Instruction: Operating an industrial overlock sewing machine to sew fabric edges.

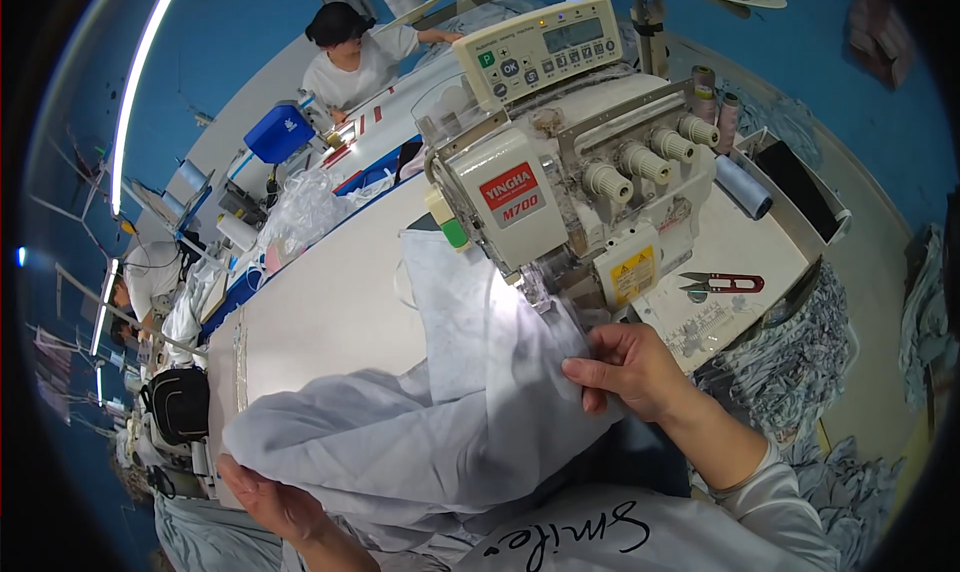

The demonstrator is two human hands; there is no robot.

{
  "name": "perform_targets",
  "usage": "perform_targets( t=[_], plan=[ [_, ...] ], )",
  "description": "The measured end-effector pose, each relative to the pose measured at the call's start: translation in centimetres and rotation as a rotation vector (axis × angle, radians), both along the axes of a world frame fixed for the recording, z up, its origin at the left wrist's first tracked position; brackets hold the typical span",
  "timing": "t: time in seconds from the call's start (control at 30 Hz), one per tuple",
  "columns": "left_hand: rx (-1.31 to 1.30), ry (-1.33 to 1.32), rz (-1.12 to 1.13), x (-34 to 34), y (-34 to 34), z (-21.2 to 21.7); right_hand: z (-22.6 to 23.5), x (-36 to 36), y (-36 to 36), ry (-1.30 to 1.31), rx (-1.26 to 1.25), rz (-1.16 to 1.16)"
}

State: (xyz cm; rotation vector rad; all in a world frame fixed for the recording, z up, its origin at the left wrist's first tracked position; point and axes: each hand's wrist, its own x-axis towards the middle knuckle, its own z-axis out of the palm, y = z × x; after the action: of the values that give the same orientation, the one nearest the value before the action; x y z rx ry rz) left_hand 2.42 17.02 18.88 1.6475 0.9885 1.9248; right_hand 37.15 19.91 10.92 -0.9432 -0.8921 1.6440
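Location: the cloth (455, 422) lies across the centre of the frame, its upper part flat on the worktop (330, 317) and its edge under the lit stitching head of the machine (510, 197). The lower part bunches in loose folds toward the lower left.

Handling: judged by its drape, the cloth is light, soft and limp. It should crease or shift readily and offer no stiffness of its own; slipperiness cannot be told. Take hold at the edge just below the stitching head, between thumb and fingers, and support the loose folds separately to limit drag.

Right hand (635, 372): the grip is closed on the cloth's right edge, thumb on the near side, fingers curled. The forearm enters from the lower right, slanting up and left.

Left hand (275, 502): at the lower left of the frame, fingers at the folds' outer end, forearm rising from the lower edge. Whether this grip clasps or merely supports the cloth cannot be told.
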Motion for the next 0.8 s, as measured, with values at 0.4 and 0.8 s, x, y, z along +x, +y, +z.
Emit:
perform_targets(
  t=[0.4,0.8],
  plan=[
    [0.088,-0.013,-0.142,-0.2,3.8,5.3,0.3,0.2,0.1,-0.015,-0.016,-0.004],
    [-0.119,0.546,-0.272,0.7,7.5,5.9,0.1,0.6,0.1,-0.022,0.002,0.036]
  ],
)
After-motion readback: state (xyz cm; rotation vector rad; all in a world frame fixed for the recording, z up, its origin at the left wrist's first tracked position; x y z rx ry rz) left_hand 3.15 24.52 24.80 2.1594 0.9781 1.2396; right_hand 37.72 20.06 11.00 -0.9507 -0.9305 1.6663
